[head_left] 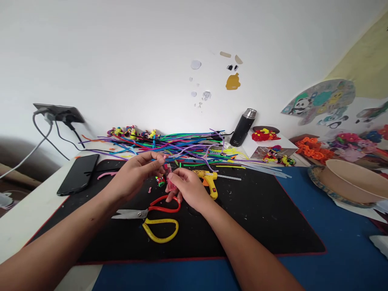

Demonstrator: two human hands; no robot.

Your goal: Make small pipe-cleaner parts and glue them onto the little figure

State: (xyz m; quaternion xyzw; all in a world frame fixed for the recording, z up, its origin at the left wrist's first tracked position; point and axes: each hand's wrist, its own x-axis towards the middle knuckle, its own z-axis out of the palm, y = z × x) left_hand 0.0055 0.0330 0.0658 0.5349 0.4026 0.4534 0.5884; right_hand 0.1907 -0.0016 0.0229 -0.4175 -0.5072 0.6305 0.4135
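Observation:
My right hand [188,186] is closed around a translucent pink-red lighter [171,182], its metal top pointing up. Just to the left, my left hand [141,171] pinches a small pink fuzzy piece [164,157] between thumb and fingertips, close above the lighter. Behind the fingers, a small multicoloured pipe-cleaner figure [160,181] lies on the black mat [257,226], partly hidden. Scissors [140,214] with one red and one yellow handle lie open below my hands. A yellow glue gun [209,180] with a glue stick in it rests beyond my right hand.
Many coloured pipe cleaners [182,143] are heaped along the wall. A black phone [78,174] lies at the left, near a wall socket [60,113] with cables. A black thermos [243,127] stands behind. Glue sticks [266,169] and a round bowl [354,180] are at the right.

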